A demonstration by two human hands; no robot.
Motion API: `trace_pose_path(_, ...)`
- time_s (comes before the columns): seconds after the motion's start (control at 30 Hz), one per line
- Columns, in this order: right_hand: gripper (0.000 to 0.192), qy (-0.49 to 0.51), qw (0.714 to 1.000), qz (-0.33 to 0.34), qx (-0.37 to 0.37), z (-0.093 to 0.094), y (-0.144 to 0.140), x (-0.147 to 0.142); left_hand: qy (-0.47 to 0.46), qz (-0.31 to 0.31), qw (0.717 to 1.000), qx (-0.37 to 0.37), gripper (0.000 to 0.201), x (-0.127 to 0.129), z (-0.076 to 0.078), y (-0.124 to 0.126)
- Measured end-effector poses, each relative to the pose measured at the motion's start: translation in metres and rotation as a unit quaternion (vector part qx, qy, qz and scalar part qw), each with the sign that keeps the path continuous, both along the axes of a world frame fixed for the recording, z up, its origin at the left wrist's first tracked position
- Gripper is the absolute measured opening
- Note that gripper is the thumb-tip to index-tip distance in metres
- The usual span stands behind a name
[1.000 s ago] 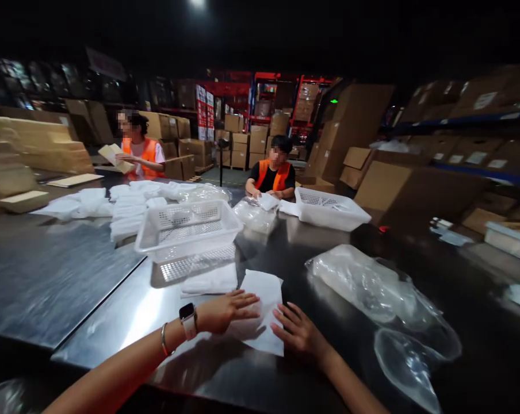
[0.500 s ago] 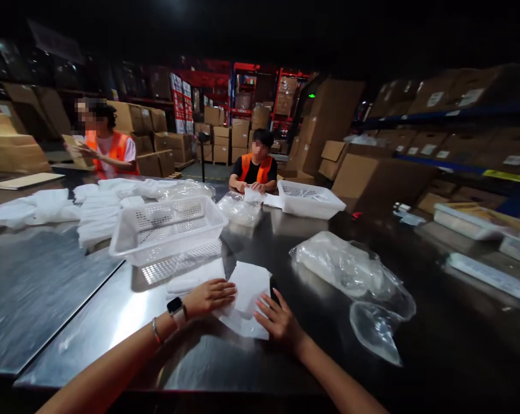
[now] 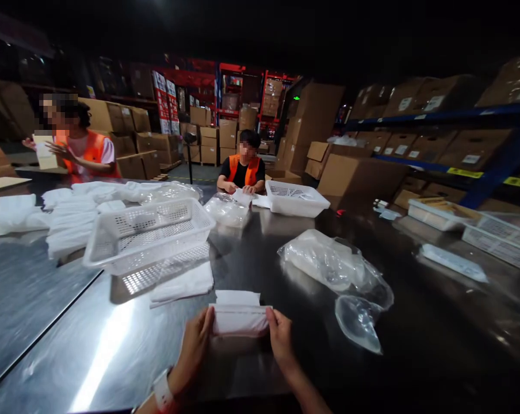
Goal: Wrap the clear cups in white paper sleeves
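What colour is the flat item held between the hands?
White; the flat item shows best in the head view.

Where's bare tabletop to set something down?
Bare tabletop lies between the seam and the left hand, and between the right hand and the clear plastic bag. It's crowded at far left, where white bundles sit by the nearer basket.

A folded white sheet (image 3: 241,322), wider than deep, is held by its 9 and 3 o'clock ends at 6 o'clock in the view, a fine line crossing near its 12 o'clock edge and a narrower white panel (image 3: 238,298) (flap or separate piece, unclear) showing just beyond.
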State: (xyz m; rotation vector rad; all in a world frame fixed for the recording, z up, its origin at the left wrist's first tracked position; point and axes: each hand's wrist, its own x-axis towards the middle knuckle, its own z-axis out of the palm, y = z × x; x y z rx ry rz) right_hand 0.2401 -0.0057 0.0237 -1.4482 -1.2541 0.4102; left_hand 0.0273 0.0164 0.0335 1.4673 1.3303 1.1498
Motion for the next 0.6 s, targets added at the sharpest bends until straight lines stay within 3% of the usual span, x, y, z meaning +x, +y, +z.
trace_pose_path(0.13, 0.074, -0.062, 0.996, -0.060, 0.009, -0.003, -0.002, -0.002, 0.072, 0.044, 0.996, -0.006, 0.069, 0.008, -0.010, -0.003)
trace_pose_path(0.3, 0.079, -0.124, 0.986, -0.104, -0.037, -0.014, -0.005, -0.003, 0.129, 0.005, 0.990, -0.049, 0.049, 0.006, -0.018, -0.003)
trace_pose_path(0.47, 0.092, -0.121, 0.984, -0.085, -0.096, -0.029, 0.003, -0.007, 0.190, -0.042, 0.977, -0.092, 0.045, 0.004, -0.019, -0.001)
trace_pose_path(0.6, 0.092, -0.099, 0.991, -0.060, -0.068, -0.041, 0.001, -0.003, 0.236, -0.055, 0.967, -0.073, 0.037, 0.006, -0.024, 0.005)
